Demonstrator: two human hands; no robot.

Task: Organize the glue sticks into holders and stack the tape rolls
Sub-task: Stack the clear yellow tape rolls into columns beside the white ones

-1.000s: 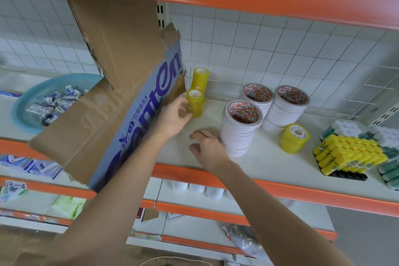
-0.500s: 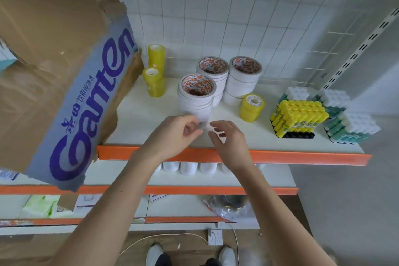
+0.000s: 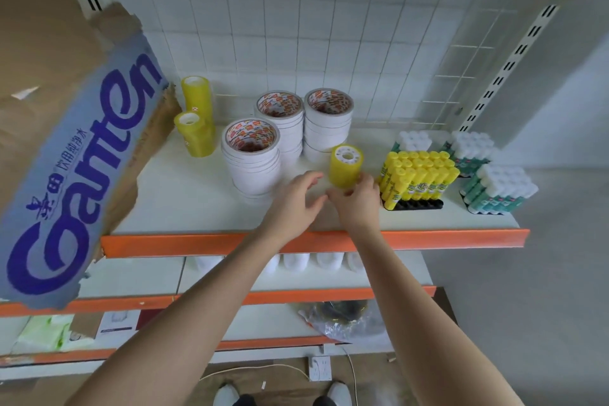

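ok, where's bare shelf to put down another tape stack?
Bare shelf: front left, between the cardboard box, small yellow rolls and front white tape stack. Crowded right: yellow roll, both hands, glue sticks.

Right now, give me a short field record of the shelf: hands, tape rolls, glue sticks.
left hand: open, just left of the yellow tape roll, contact unclear
right hand: fingers at the roll's base, grip unclear
white tape stacks: three, upright, left of the roll
yellow rolls at back left: two stacks beside the cardboard box
yellow glue sticks: in a black holder, right of the roll
white-capped glue sticks: far right
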